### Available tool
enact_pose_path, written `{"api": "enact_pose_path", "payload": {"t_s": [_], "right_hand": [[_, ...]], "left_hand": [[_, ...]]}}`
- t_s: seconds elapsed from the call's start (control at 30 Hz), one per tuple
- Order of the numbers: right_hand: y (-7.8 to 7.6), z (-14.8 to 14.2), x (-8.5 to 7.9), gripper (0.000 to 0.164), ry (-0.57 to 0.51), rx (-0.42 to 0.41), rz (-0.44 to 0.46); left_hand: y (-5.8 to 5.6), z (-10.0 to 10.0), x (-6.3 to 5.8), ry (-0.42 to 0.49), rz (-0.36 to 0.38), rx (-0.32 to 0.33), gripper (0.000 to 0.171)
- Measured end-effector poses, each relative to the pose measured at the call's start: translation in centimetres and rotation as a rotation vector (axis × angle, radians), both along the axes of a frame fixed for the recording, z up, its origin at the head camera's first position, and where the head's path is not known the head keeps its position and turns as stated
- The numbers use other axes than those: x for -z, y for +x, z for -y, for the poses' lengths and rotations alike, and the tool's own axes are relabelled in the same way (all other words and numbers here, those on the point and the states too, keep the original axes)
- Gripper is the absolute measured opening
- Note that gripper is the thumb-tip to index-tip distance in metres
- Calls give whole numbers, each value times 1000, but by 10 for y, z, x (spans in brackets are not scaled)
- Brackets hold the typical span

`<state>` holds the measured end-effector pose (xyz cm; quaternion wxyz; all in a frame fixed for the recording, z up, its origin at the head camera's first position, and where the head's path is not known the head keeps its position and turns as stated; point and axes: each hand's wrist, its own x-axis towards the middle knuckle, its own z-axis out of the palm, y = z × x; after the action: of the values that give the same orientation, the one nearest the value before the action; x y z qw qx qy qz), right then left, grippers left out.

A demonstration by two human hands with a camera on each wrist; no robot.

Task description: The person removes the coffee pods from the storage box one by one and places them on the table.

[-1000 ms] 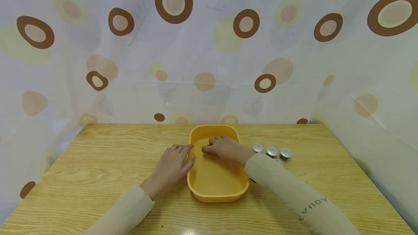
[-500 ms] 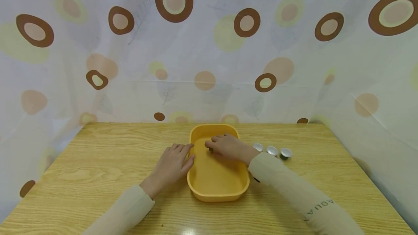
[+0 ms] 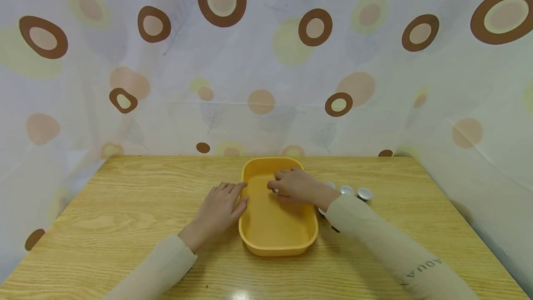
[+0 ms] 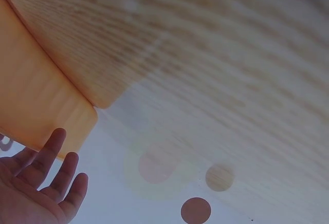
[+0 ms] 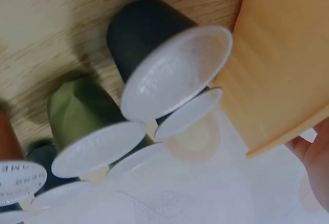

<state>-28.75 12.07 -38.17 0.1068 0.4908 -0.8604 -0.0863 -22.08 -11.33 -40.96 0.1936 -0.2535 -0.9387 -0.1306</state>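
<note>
My right hand [image 3: 296,184] reaches over the right rim into a yellow plastic tray [image 3: 276,228]. Its fingertips pinch a small coffee capsule [image 3: 275,190], of which only a sliver shows beneath them. At the tray's left side, my left hand [image 3: 220,207] rests with its fingers and thumb at the rim, holding nothing. In the left wrist view, its loosely spread fingers [image 4: 65,170] show beside the tray wall. More coffee capsules stand right of the tray: a dark green one [image 5: 144,34], an olive one [image 5: 79,108] and a brown one [image 5: 7,142] show up close, lids upward.
A wooden table [image 3: 133,207] carries everything. Behind it hangs a pale curtain [image 3: 166,68] patterned with circles. In the head view, capsule lids [image 3: 364,193] stand close by the right forearm, and the sleeve [image 3: 391,240] covers part of that area.
My right hand has drawn slightly to the right inside the tray with the capsule at its fingertips. Its sleeve has also shifted rightward. The left hand stays at the rim.
</note>
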Motion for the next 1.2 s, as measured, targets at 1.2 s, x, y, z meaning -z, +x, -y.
{"api": "enact_pose_path", "payload": {"t_s": [1.2], "right_hand": [[24, -52, -40, 26, -201, 109, 39]], "left_hand": [[0, 0, 0, 10, 28, 1, 36]]}}
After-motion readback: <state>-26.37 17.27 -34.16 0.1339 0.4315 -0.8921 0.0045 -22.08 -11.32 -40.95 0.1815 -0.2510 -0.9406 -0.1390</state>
